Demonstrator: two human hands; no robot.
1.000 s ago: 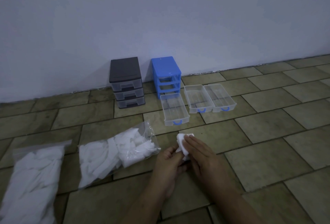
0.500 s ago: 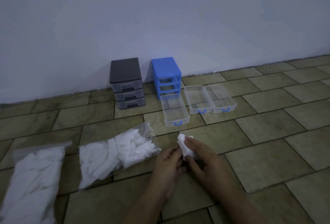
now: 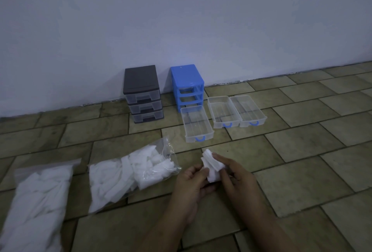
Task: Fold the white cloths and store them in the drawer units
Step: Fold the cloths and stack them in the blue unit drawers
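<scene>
Head camera view, looking down at a tiled floor [image 3: 302, 181] beside a pale wall. Both hands hold a small folded white cloth [image 3: 212, 166] just above the floor: the left hand [image 3: 191, 183] pinches its lower edge, the right hand [image 3: 235, 177] curls its fingers over the top. Against the wall stand a black drawer unit [image 3: 143, 93] and a blue drawer unit [image 3: 187, 85], with three clear drawers [image 3: 225, 114] lying in front of the blue one. Two clear bags of white cloths [image 3: 128, 173] lie to the left.
</scene>
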